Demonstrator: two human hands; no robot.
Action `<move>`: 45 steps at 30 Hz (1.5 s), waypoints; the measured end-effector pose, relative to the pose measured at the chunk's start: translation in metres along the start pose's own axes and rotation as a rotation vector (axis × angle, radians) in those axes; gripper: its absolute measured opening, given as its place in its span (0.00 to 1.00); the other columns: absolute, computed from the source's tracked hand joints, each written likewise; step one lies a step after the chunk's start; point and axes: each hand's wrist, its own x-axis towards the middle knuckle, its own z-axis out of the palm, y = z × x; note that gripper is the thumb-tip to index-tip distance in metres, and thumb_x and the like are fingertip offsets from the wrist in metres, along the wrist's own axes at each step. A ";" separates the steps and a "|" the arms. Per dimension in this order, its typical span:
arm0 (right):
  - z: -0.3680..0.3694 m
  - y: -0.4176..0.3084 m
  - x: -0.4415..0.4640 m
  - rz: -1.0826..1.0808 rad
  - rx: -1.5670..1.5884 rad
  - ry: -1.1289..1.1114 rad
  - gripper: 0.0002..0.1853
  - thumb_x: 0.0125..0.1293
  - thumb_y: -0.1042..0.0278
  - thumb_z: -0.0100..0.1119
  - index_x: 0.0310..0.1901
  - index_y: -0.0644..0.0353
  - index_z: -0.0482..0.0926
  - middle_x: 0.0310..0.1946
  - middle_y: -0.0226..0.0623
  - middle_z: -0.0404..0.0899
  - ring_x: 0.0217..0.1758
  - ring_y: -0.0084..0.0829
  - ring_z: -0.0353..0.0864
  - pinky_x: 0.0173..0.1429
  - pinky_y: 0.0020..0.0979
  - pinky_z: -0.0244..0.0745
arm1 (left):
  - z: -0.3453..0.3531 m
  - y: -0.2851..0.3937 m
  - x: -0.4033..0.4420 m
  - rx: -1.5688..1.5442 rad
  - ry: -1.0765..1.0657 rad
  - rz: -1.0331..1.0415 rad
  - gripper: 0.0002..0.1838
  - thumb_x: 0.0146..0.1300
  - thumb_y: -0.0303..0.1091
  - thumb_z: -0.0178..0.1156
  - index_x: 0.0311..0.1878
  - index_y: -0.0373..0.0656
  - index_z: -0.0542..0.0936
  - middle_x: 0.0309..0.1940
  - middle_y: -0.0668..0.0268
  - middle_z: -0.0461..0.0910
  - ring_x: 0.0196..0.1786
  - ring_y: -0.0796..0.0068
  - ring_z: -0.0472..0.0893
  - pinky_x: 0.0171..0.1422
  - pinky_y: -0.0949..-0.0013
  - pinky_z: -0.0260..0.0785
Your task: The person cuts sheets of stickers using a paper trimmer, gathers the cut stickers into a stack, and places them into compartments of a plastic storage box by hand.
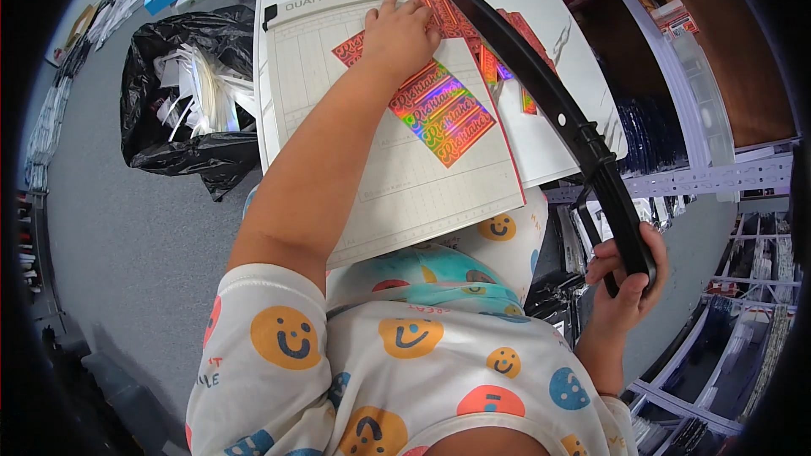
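Head view: a bench paper cutter [414, 194] fills the middle, its bed slanting from far left to near right.
Sticker sheet: the shiny patterned sheet [448, 114] lies on the bed, far side of centre, under and just to the near right of the left hand [401, 38]. Its visible long axis seems to run from far left to near right, askew to the bed's sides. Its right corner reaches about to the bed's red right edge [512, 167].
Left hand: the nearer one, touching the sheet; palm down, fingers spread and slightly bent, pressing rather than grasping.
Right hand: well apart from the sheet, at the near right, fingers and thumb wrapped round the black handle [629, 257].
Cutting arm: the long black arm [541, 84] runs from the far end to that handle and appears lifted.
Loose pieces: red stickers [536, 38] lie beyond the bed on the right, partly hidden by the arm.
In the way: the left forearm crosses the bed's left part; the hand covers where the sheet's far portion meets other red pieces, so I cannot tell whether they join.
Left floor: a black bag [190, 156] holds pale strips [203, 89].
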 end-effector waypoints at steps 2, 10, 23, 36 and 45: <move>0.000 0.002 -0.001 0.000 0.002 -0.013 0.34 0.56 0.39 0.46 0.51 0.65 0.63 0.25 0.42 0.74 0.16 0.20 0.72 0.22 0.18 0.68 | 0.000 0.000 0.000 0.009 -0.006 0.001 0.21 0.52 0.43 0.49 0.50 0.49 0.72 0.54 0.70 0.68 0.60 0.59 0.61 0.60 0.52 0.53; -0.001 0.007 -0.005 -0.028 0.018 -0.031 0.34 0.57 0.40 0.45 0.52 0.65 0.61 0.25 0.42 0.74 0.16 0.20 0.71 0.23 0.19 0.67 | 0.002 0.000 0.001 0.008 -0.005 0.002 0.21 0.53 0.44 0.49 0.50 0.49 0.72 0.55 0.70 0.67 0.60 0.59 0.60 0.60 0.52 0.52; -0.001 0.071 -0.040 -0.176 0.099 -0.096 0.28 0.62 0.49 0.43 0.53 0.66 0.58 0.28 0.46 0.73 0.17 0.23 0.71 0.23 0.20 0.67 | 0.001 -0.001 0.000 0.001 -0.010 0.010 0.20 0.53 0.45 0.50 0.49 0.50 0.72 0.55 0.70 0.67 0.60 0.60 0.60 0.60 0.52 0.53; -0.001 0.071 -0.046 -0.097 0.127 -0.087 0.30 0.61 0.48 0.44 0.54 0.67 0.57 0.29 0.50 0.73 0.21 0.28 0.74 0.30 0.27 0.71 | -0.001 -0.001 0.001 -0.023 0.005 -0.002 0.19 0.51 0.46 0.53 0.46 0.50 0.74 0.52 0.70 0.70 0.57 0.62 0.63 0.58 0.53 0.55; 0.002 -0.021 0.014 0.023 0.027 -0.010 0.34 0.56 0.42 0.48 0.52 0.69 0.62 0.25 0.43 0.74 0.18 0.22 0.72 0.23 0.19 0.66 | -0.002 0.008 0.009 -0.081 -0.058 0.028 0.19 0.51 0.44 0.51 0.45 0.49 0.75 0.50 0.70 0.71 0.56 0.61 0.63 0.57 0.53 0.54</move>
